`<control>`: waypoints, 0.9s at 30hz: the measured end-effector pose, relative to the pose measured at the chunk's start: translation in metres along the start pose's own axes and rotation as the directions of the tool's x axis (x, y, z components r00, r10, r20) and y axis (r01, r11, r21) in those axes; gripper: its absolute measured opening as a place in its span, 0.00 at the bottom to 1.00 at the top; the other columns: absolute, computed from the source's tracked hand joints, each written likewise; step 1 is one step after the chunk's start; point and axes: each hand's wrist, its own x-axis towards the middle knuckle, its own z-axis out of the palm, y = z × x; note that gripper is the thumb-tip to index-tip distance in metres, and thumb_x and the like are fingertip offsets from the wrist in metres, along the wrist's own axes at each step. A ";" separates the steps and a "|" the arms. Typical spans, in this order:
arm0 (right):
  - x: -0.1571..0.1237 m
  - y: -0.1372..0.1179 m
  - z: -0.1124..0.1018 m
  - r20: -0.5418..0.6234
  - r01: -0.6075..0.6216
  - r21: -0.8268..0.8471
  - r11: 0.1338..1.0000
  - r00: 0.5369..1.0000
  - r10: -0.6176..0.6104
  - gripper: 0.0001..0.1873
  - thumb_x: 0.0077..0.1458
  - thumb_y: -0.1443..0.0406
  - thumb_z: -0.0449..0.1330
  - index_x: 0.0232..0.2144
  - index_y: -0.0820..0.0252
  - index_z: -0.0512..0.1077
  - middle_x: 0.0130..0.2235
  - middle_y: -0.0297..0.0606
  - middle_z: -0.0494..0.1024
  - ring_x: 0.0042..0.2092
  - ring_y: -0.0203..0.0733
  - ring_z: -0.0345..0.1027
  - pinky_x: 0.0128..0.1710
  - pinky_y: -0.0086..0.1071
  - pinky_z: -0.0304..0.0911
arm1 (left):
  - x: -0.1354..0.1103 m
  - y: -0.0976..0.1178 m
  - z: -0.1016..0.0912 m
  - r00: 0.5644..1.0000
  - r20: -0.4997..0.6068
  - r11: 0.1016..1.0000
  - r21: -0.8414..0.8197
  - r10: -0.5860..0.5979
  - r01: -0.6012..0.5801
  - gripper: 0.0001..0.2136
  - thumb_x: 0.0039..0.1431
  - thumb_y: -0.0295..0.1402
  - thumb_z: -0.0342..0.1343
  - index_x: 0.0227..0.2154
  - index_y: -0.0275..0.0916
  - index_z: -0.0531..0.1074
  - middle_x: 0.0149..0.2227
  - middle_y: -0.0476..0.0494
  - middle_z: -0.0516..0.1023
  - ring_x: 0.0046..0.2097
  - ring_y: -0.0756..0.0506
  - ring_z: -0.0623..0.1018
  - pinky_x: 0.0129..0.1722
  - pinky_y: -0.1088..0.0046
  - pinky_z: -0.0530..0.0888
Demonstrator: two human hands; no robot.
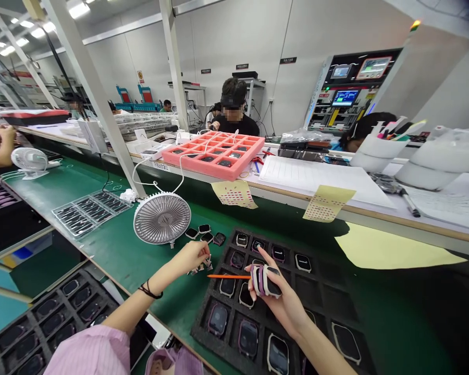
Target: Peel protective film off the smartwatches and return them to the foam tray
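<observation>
My right hand [283, 299] is closed round a small stack of watch cases [262, 280], some white and some purple. An orange stick [229, 276] juts leftward from the same hand. Below it lies a black foam tray [312, 284] whose pockets hold several watch cases, such as a purple-rimmed one [248, 337] and a silver-rimmed one [277, 354]. My left hand [197, 254] has its fingertips pinched together over a little pile of small pieces [200, 267] on the green bench; what is between the fingertips is too small to make out. Several loose watch cases [205, 229] lie beyond it.
A white fan [162, 217] stands behind my left hand, beside a clear blister tray [91, 211]. On the raised shelf sit a pink foam tray [214, 151] and papers [320, 179]. Another foam tray [50, 323] is at lower left. A person [234, 112] sits opposite.
</observation>
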 end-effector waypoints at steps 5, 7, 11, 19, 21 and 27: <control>0.003 0.001 -0.002 0.014 -0.004 0.022 1.000 1.000 0.004 0.34 0.57 0.61 0.57 0.63 0.50 0.49 0.44 0.44 0.74 0.32 0.43 0.69 0.30 0.37 0.62 | 0.001 0.008 -0.003 0.998 -0.040 0.998 0.037 0.058 -0.056 0.04 0.57 0.28 0.48 0.31 0.37 0.68 0.33 0.47 0.76 0.35 0.49 0.76 0.33 0.78 0.68; 0.002 0.001 -0.001 0.013 -0.005 0.021 1.000 1.000 0.005 0.34 0.57 0.62 0.56 0.63 0.50 0.48 0.44 0.44 0.74 0.32 0.43 0.69 0.30 0.37 0.62 | 0.004 0.009 0.004 0.998 -0.033 0.995 0.086 0.062 -0.059 0.04 0.56 0.25 0.48 0.30 0.38 0.68 0.34 0.46 0.75 0.35 0.48 0.75 0.33 0.77 0.68; 0.001 0.000 0.000 0.016 -0.007 0.019 1.000 1.000 0.007 0.34 0.58 0.62 0.56 0.63 0.50 0.48 0.44 0.44 0.74 0.32 0.43 0.69 0.31 0.37 0.62 | 0.014 0.005 0.014 1.000 -0.014 0.980 0.196 0.025 -0.022 0.07 0.53 0.21 0.48 0.29 0.37 0.68 0.36 0.43 0.74 0.39 0.44 0.74 0.34 0.74 0.67; 0.002 -0.001 0.000 -0.002 -0.014 0.020 1.000 1.000 0.014 0.35 0.56 0.60 0.58 0.62 0.51 0.50 0.42 0.43 0.75 0.31 0.42 0.69 0.30 0.36 0.62 | 0.018 -0.010 0.007 0.998 0.055 0.975 0.220 -0.008 -0.004 0.10 0.54 0.25 0.51 0.38 0.39 0.71 0.42 0.44 0.74 0.41 0.45 0.75 0.34 0.76 0.68; 0.002 -0.001 0.000 -0.010 -0.019 0.021 1.000 1.000 0.019 0.35 0.55 0.60 0.58 0.62 0.50 0.50 0.42 0.42 0.75 0.31 0.42 0.68 0.30 0.36 0.62 | 0.018 -0.012 0.006 0.998 0.069 0.980 0.199 0.003 -0.016 0.08 0.56 0.30 0.52 0.38 0.39 0.72 0.42 0.44 0.74 0.40 0.46 0.75 0.34 0.77 0.68; 0.003 0.000 0.000 -0.015 -0.024 0.021 0.999 1.000 0.025 0.35 0.55 0.60 0.59 0.62 0.50 0.50 0.42 0.42 0.75 0.31 0.41 0.68 0.30 0.36 0.63 | 0.028 -0.015 0.012 0.997 0.081 0.991 0.133 -0.004 -0.007 0.05 0.55 0.30 0.53 0.32 0.37 0.73 0.38 0.45 0.75 0.35 0.48 0.76 0.30 0.78 0.66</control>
